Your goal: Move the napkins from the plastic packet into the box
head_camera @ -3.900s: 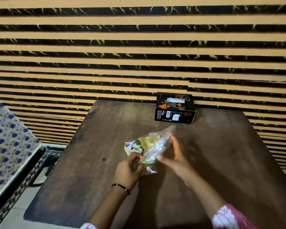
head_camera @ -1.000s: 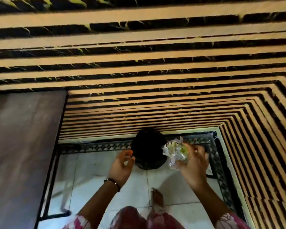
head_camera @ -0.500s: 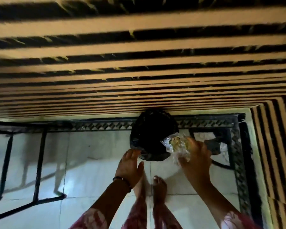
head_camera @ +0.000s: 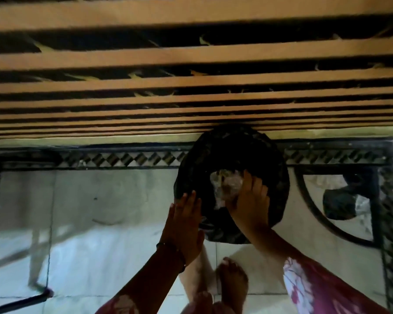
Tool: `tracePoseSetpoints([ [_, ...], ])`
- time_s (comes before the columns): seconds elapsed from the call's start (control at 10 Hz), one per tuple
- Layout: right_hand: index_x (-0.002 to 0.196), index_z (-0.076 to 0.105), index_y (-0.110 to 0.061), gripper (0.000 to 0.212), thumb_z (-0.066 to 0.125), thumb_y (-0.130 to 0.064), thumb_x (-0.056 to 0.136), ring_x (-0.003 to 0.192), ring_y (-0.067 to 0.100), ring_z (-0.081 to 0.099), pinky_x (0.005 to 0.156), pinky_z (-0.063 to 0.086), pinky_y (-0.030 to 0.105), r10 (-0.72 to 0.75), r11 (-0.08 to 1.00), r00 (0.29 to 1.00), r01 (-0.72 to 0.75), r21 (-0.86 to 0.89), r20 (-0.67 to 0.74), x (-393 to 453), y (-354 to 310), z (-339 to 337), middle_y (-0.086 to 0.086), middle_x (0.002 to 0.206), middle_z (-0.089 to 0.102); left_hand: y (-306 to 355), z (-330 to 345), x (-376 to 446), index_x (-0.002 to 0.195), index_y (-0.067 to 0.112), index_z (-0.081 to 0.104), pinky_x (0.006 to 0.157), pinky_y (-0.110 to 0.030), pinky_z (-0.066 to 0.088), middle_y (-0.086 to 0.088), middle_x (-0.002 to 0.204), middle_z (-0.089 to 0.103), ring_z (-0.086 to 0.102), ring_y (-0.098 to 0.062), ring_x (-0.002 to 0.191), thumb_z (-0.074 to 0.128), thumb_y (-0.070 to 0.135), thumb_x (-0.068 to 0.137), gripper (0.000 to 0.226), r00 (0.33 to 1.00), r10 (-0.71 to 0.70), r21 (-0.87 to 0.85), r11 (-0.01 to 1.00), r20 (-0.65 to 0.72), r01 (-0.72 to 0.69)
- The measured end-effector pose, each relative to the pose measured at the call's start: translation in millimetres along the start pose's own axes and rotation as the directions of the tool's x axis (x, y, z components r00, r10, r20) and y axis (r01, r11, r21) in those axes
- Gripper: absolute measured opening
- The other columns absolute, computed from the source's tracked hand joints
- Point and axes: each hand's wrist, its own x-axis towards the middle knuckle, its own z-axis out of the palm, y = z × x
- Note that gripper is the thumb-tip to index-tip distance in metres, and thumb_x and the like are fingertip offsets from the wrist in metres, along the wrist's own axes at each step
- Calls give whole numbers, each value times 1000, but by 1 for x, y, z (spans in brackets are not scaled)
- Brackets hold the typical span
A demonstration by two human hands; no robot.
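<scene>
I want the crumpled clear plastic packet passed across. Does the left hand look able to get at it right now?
Probably yes. The left hand rests open on the rim of the round black bin, beside the crumpled clear plastic packet, which the right hand holds over the bin. Nothing visible lies between them.

Round black bin w/ bag liner sitting on pale tiled floor, up against striped tan-and-black wall. Dark lumpy object lying to its right. Patterned floor border running along wall base. Bare feet standing below bin.
</scene>
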Motion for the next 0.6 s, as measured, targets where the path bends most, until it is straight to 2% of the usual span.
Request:
tracePoseSetpoints([
  [0.1, 143, 28, -13, 92, 76, -33, 68, 125, 41, 37, 97, 39, 50, -16, 1000, 998, 16, 5, 55, 1, -3, 7, 18, 142, 34, -2, 1, -1, 145, 16, -13, 116, -42, -6, 2, 142, -34, -17, -26, 143, 35, 38, 95, 73, 1000, 11, 39, 999, 4, -11],
  [0.2, 144, 26, -15, 82, 70, -25, 76, 132, 35, 31, 105, 35, 48, -42, 998, 997, 39, 47, 60, -17, -6, -11, 12, 146, 31, 3, -13, -12, 145, 16, -15, 116, -42, -6, 2, 139, -35, -18, -25, 142, 34, 37, 96, 73, 1000, -12, 29, 999, -9, 12],
  [0.3, 139, 37, -13, 65, 65, -15, 81, 131, 32, 34, 107, 35, 46, -66, 990, 998, 63, 126, 21, -45, -3, -47, 11, 142, 40, 15, -39, -33, 146, 15, -11, 115, -40, -7, 1, 144, -28, -16, -23, 143, 39, 35, 95, 74, 999, -22, -42, 999, -39, 20],
  [0.4, 128, 51, -12, 47, 62, -9, 83, 123, 31, 45, 100, 43, 43, -121, 974, 992, 115, 196, 19, -81, 3, -89, 11, 129, 54, 35, -70, -66, 142, 7, 30, 108, -45, 24, -12, 151, 25, 31, -31, 137, 70, 36, 72, 85, 997, 12, -78, 997, -75, -18],
  [0.5, 118, 58, -16, 32, 58, -8, 86, 111, 21, 54, 89, 45, 27, -152, 946, 988, 144, 291, 5, -122, 1, -142, 4, 114, 62, 57, -111, -113, 141, 6, 31, 109, -48, 30, -10, 150, 31, 32, -30, 137, 62, 29, 77, 74, 989, 5, -202, 979, -147, -36],
  [0.6, 106, 64, -16, 25, 51, -3, 89, 98, 10, 59, 81, 37, 5, -162, 895, 987, 145, 421, 4, -161, -8, -202, -2, 103, 65, 86, -157, -165, 146, 15, 18, 114, -32, 19, -5, 155, 19, 18, -24, 142, 38, 31, 89, 62, 983, -41, -337, 941, -178, -22],
])
